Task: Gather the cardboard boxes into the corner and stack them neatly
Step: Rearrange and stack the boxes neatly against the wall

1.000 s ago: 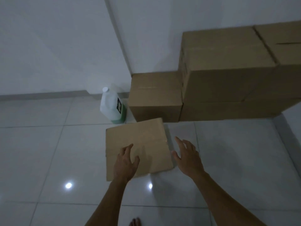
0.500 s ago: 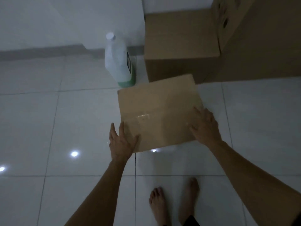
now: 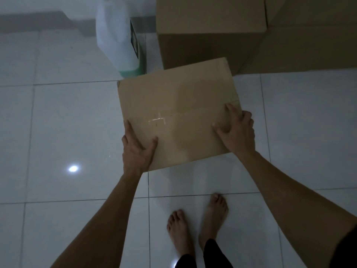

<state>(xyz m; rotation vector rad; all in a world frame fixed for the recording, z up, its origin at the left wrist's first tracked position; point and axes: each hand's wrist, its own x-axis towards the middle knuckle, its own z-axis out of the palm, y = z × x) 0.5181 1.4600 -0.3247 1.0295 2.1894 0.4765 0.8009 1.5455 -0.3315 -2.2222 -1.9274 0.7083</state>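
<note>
A taped brown cardboard box (image 3: pixel 177 105) sits on the white tiled floor just in front of me. My left hand (image 3: pixel 138 149) clasps its near left corner, thumb on top and fingers down the side. My right hand (image 3: pixel 236 130) grips its right edge, fingers spread over the top. Behind it stands a second cardboard box (image 3: pixel 210 29) against the wall. Larger cardboard boxes (image 3: pixel 309 39) are beside that one on the right, cut off by the frame.
A white plastic jug (image 3: pixel 119 37) with green liquid stands on the floor just left of the far box, close to the held box's far left corner. My bare feet (image 3: pixel 197 223) are on the tiles below the box. Open floor lies to the left and right.
The view has tipped further down and closer to the box. Both hands have gone from resting at the box's near corners to clasping its sides.
</note>
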